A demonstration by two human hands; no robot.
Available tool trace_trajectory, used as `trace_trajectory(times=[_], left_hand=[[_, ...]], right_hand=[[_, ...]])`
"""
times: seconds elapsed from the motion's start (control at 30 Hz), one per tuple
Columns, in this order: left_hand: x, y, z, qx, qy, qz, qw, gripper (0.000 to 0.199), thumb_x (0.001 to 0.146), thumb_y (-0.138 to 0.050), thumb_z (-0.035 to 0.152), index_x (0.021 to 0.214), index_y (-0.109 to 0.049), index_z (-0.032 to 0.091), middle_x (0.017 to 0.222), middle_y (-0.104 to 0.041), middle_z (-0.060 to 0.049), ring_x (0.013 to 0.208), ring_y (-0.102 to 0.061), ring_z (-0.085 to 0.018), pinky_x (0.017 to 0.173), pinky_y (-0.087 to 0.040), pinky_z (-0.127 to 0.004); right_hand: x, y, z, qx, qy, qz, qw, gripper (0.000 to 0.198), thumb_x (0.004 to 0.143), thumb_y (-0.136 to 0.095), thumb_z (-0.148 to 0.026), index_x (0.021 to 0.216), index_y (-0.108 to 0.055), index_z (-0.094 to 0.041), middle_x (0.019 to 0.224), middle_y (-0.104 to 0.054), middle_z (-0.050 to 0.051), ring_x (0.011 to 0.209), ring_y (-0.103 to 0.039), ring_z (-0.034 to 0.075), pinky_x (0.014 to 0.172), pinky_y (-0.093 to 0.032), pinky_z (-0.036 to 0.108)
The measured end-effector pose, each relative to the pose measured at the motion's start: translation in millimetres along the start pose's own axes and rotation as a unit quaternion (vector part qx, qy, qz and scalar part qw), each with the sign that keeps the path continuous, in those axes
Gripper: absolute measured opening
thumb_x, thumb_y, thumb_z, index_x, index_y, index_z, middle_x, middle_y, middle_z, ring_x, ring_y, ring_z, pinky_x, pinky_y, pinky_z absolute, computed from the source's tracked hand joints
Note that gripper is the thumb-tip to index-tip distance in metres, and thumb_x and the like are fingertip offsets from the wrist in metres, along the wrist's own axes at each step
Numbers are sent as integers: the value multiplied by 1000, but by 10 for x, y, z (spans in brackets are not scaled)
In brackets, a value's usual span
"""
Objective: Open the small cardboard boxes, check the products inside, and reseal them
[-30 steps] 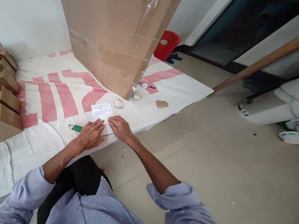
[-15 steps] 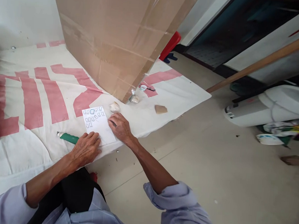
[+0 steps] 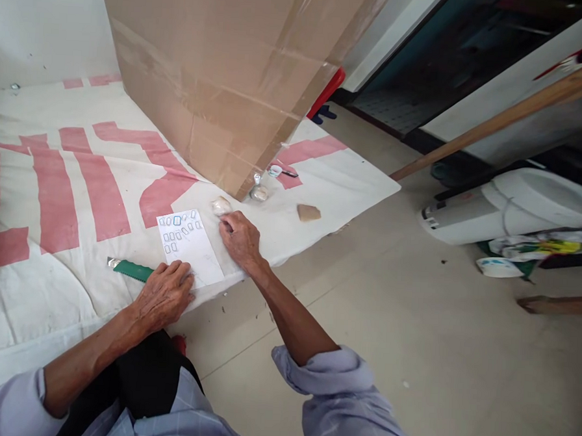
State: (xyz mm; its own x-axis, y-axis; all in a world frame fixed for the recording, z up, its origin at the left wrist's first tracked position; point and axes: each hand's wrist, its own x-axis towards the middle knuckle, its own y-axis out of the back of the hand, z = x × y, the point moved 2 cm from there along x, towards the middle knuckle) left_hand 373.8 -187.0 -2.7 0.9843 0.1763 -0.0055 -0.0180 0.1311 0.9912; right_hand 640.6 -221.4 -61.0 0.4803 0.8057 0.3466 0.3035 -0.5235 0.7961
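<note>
A white sheet of paper [image 3: 196,255] with rows of small hand-drawn boxes lies near the table's front edge. My left hand [image 3: 167,293] rests over its lower left corner, fingers laid out on it. Beside that hand is a green utility knife [image 3: 133,271], its handle end close to my wrist and fingers. My right hand [image 3: 241,241] is on the cloth just right of the sheet, fingers curled in. Something small and dark shows at its fingertips, too little to name. Close above them sits a pale lump in clear plastic [image 3: 220,206].
A tall cardboard box [image 3: 205,83] stands behind, with a second wrapped lump [image 3: 260,193] at its corner. A brown scrap [image 3: 309,212] lies to the right, and a dark pen [image 3: 289,174] farther back. White buckets [image 3: 511,203] stand on the floor at right.
My right hand has moved off the sheet to the right, toward the wrapped lump. The dark pen-like thing seen in its fingers before is now mostly hidden. My left hand stays in place.
</note>
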Motion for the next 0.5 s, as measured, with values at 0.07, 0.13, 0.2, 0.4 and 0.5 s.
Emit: trace_trajectory(times=[0.07,0.13,0.2,0.4,0.5], left_hand=[[-3,-3,0,3,0,-1,1000,9,109,-65,26,112,-69,18,126,-68,-15,112,-62,-32,88,-49,-46],[-5,2,3,5,2,-4,1000,9,109,-64,26,112,-68,18,126,-68,-15,113,-62,-32,88,-49,-45],[-6,10,8,4,3,-8,1000,9,109,-64,26,112,-68,18,126,-68,-15,114,-62,-32,88,-48,-45],[5,18,33,4,3,-13,1000,13,111,-61,27,112,-69,17,125,-69,-15,114,-62,-32,89,-48,-46],[18,11,42,1,7,-15,1000,13,111,-63,28,110,-70,17,123,-69,-14,113,-62,-32,89,-48,-46]], right_hand=[[37,13,40,-19,-18,-1,1000,30,103,-59,-25,123,-80,-21,121,-77,15,109,-72,31,93,-59,43],[60,21,45,-20,-21,2,1000,31,103,-60,-25,126,-80,-21,122,-77,15,107,-73,31,93,-60,42],[57,20,0,3,2,1,1000,29,104,-58,-24,122,-81,-21,117,-78,13,99,-73,27,92,-60,39],[-86,-13,-279,91,121,-37,988,32,109,-52,-21,121,-82,-22,114,-78,11,105,-74,24,98,-60,35],[-144,-29,-356,78,141,-63,985,35,109,-52,-19,125,-82,-26,116,-78,10,112,-72,24,100,-59,35]])
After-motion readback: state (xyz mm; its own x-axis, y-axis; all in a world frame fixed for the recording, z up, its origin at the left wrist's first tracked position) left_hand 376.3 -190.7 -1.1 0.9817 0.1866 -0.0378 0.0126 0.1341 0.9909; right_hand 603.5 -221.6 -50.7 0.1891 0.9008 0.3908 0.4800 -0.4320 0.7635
